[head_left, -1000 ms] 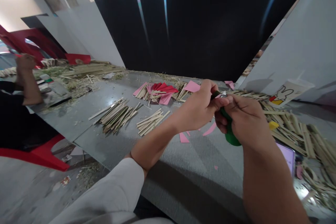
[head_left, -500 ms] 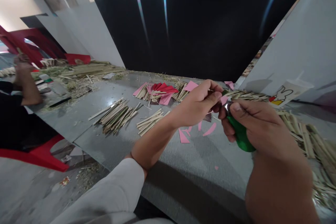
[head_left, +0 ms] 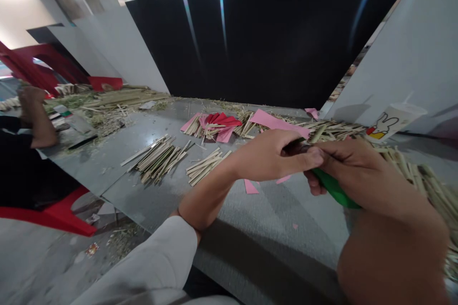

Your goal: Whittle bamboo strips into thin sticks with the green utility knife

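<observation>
My right hand (head_left: 365, 167) is closed around a smooth green handle (head_left: 338, 188); the working end of this green-handled tool is hidden behind my fingers. My left hand (head_left: 275, 155) is curled shut, with its thumb pressed against the right hand's fingertips. Whatever it pinches is mostly covered, with only a dark edge showing. A pink paper piece (head_left: 277, 121) lies just beyond the left hand. Below the hands are pink scraps (head_left: 251, 187) on the grey table (head_left: 214, 243).
Split stalk sticks lie in a bundle (head_left: 159, 159) and a smaller pile (head_left: 205, 167). Beyond are red and pink folded papers (head_left: 222, 124). A rabbit-print cup (head_left: 395, 121) and thicker stalks (head_left: 422, 186) are at right. A co-worker's arm (head_left: 37, 119) is at far left. A black board (head_left: 250, 38) stands behind.
My hands have come closer together, and the left has tilted over so its thumb meets the right hand. The green handle has shifted slightly right. More of the pink paper behind shows.
</observation>
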A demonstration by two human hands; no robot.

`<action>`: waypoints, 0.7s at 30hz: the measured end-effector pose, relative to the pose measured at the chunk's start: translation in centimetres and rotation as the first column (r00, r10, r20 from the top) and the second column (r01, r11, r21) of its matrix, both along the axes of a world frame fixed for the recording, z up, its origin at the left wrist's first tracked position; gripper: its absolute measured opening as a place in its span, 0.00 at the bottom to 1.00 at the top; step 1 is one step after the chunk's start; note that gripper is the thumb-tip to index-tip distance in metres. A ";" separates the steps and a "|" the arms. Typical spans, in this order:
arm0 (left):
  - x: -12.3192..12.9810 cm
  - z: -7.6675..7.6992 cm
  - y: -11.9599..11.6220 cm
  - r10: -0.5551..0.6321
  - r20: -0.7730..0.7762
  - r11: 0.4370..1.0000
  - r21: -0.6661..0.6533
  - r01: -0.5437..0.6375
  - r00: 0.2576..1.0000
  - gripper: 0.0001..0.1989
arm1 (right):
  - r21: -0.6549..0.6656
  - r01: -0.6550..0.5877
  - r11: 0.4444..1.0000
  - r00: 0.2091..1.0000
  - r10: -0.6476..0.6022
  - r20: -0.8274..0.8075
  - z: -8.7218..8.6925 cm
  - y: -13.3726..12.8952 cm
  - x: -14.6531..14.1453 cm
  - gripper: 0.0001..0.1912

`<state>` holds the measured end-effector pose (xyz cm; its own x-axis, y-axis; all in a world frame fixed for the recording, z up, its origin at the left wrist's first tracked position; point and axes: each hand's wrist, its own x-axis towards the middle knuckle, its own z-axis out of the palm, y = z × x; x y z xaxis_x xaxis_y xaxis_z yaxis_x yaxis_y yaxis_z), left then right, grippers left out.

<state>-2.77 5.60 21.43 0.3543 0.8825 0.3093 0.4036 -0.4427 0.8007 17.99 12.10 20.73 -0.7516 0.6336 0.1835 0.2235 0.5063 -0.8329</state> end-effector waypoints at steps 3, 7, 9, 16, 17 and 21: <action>-0.1 0.0 0.1 0.002 -0.105 1.000 0.028 0.001 0.994 0.24 | 0.004 -0.023 1.000 1.000 0.023 0.007 -0.1 0.0 -0.1 0.35; -0.1 -0.5 0.5 0.069 -0.206 0.994 0.100 -0.049 0.976 0.27 | -0.085 -0.052 0.995 0.998 0.054 0.017 -0.3 0.4 -0.3 0.31; 0.0 -0.8 0.8 0.095 -0.233 0.991 0.113 -0.070 0.968 0.27 | -0.143 -0.056 0.988 0.998 0.058 0.005 -0.5 0.6 -0.4 0.28; 0.1 -1.5 1.1 0.200 -0.249 0.974 0.153 -0.165 0.948 0.23 | -0.209 0.067 0.976 0.994 -0.083 -0.069 -1.0 0.5 -1.1 0.26; 0.1 -1.6 1.1 0.214 -0.245 0.970 0.166 -0.176 0.946 0.22 | -0.216 0.081 0.973 0.992 -0.100 -0.078 -1.0 0.4 -1.2 0.27; 0.2 -2.1 1.3 0.291 -0.242 0.938 0.265 -0.226 0.926 0.21 | -0.152 0.110 0.982 0.988 -0.125 -0.094 -1.1 -0.1 -1.6 0.27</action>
